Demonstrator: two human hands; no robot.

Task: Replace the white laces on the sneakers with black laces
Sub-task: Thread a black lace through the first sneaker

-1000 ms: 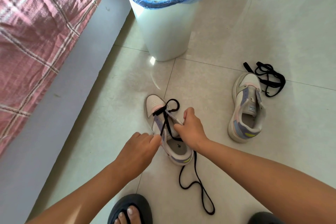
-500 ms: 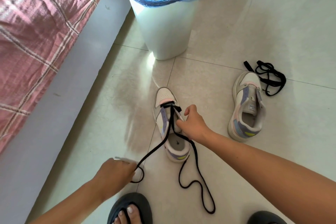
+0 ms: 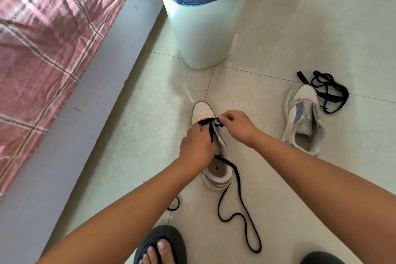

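A white sneaker [image 3: 202, 110] with lilac panels stands on the floor tiles in front of me, toe pointing away. A black lace [image 3: 240, 199] runs across its lowest eyelets and trails in loops over the floor behind the heel. My left hand [image 3: 197, 148] lies over the left side of the sneaker, fingers curled at the lace. My right hand [image 3: 236, 126] pinches the lace at the right eyelets. A second sneaker [image 3: 302, 120] without a lace stands to the right, with another black lace [image 3: 327, 92] bunched by its toe.
A white bin [image 3: 203, 34] with a blue liner stands just beyond the sneaker. A bed with a red checked cover [image 3: 49, 34] and grey base runs along the left. My feet in dark slippers [image 3: 159, 246] are at the bottom edge.
My left hand came back from low on the left, where it pulled the lace out, up to the sneaker's eyelets. My right hand shifted forward to the toe end of the lacing.
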